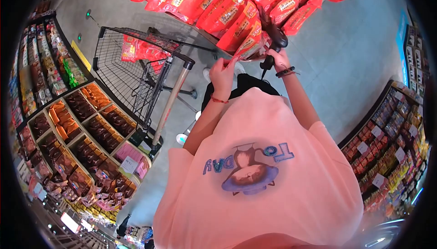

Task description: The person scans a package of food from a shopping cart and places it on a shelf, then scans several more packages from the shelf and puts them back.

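Note:
Near the front edge of a packed display, my left hand (223, 77) is closed, pinching the edge of a red plastic packet (250, 42) between thumb and fingers. My right hand (279, 59) is wrapped round the grip of a black handheld device (276, 37), which looks like a barcode scanner. Its head points forward beside the packets, and a dark piece hangs below the grip. Rows of similar red packets (226, 14) with yellow and white labels stand tilted in front of me. The print on them is too small to read.
To my left stands a wire shopping cart (119, 70) with several red packets (144, 51) inside and a long handle (173, 101). Behind it, a compartment shelf (84, 130) holds brown and orange packets. More stocked shelves (384, 139) curve along the right. Grey floor (332, 62) lies between.

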Motion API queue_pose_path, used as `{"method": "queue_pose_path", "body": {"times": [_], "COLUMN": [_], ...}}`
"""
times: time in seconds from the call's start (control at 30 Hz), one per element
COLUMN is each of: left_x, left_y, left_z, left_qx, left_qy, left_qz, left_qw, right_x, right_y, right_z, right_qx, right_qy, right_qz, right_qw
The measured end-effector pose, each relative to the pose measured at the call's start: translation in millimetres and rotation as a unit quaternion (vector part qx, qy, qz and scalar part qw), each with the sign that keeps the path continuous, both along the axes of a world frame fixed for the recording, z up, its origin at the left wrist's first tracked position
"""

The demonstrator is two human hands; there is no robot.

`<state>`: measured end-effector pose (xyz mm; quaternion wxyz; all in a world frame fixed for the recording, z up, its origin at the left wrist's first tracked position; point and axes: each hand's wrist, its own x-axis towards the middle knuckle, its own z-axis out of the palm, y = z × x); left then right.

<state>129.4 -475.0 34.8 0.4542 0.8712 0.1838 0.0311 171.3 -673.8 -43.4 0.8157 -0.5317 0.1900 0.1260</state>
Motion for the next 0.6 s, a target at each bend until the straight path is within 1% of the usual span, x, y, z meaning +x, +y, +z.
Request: {"method": "queue_pose_path", "body": {"times": [0.03, 0.1, 0.13, 0.2, 0.27, 0.3, 0.4, 0.43, 0.47, 0.53, 0.57, 0.6], "left_x": [-1, 5, 7, 11, 19, 25, 47, 50, 49, 45, 43, 40], "left_y": [-1, -4, -6, -10, -18, -20, -21, -18, -17, -13, -12, -12], "left_z": [3, 7, 7, 5, 1, 0, 4, 1, 2, 9, 8, 4], "left_qx": [0.018, 0.054, 0.048, 0.035, 0.06, 0.074, 0.117, 0.114, 0.124, 0.146, 0.13, 0.114], "left_qy": [-0.014, -0.046, -0.057, -0.077, -0.055, -0.044, -0.008, 0.006, 0.013, 0.028, 0.041, 0.053], "left_qz": [-0.009, -0.025, -0.036, -0.058, -0.07, -0.077, -0.076, -0.084, -0.084, -0.078, -0.072, -0.066], "left_qw": [1.0, 0.997, 0.997, 0.995, 0.994, 0.993, 0.99, 0.99, 0.989, 0.986, 0.988, 0.99], "right_x": [1, 2, 2, 4, 4, 7, 15, 17, 17, 18, 16, 16], "right_y": [4, 8, 8, 4, -2, -4, -3, -1, 0, 10, 8, 11], "right_z": [-1, 3, 5, -13, -23, -24, -23, -25, -25, -1, -25, -17], "right_qx": [0.002, 0.023, 0.033, -0.004, -0.036, -0.065, -0.131, -0.19, -0.22, -0.277, -0.298, -0.324], "right_qy": [-0.017, -0.014, -0.01, -0.003, 0.017, 0.046, 0.044, 0.049, 0.052, 0.056, 0.06, 0.046], "right_qz": [-0.035, -0.02, -0.012, 0.029, 0.051, 0.059, 0.079, 0.08, 0.064, 0.037, 0.008, 0.007], "right_qw": [0.999, 0.999, 0.999, 1.0, 0.998, 0.995, 0.987, 0.977, 0.972, 0.959, 0.953, 0.945]}}
